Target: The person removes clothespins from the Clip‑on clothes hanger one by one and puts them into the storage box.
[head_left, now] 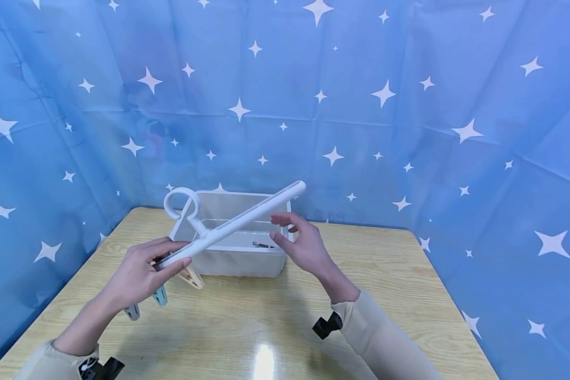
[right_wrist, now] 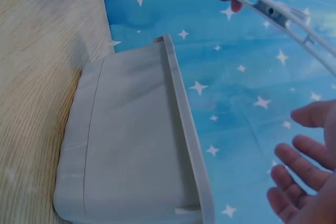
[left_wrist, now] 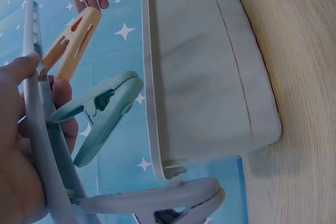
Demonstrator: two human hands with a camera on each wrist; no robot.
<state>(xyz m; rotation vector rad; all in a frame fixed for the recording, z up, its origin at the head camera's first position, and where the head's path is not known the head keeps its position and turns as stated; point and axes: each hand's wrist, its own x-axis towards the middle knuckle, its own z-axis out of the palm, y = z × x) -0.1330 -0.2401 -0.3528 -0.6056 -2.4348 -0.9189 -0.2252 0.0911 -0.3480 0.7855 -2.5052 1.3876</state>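
My left hand (head_left: 144, 270) grips a white clip hanger (head_left: 239, 220) near one end of its bar, thumb on one side and fingers on the other. The bar slants up to the right, and its round hook (head_left: 182, 191) stands on top. Below it hang a pale orange clothespin (left_wrist: 79, 40), a teal clothespin (left_wrist: 110, 114) and a grey clothespin (left_wrist: 157, 202). In the head view my right hand (head_left: 306, 244) is close to the raised end, fingers apart and loosely bent. It holds nothing.
Behind the hanger, a whitish plastic bin (head_left: 242, 264) stands on the wooden table (head_left: 375, 274). Inside lies a small dark object (head_left: 262, 245), too small to identify. A blue curtain (head_left: 285, 68) with white stars surrounds the table's back and sides.
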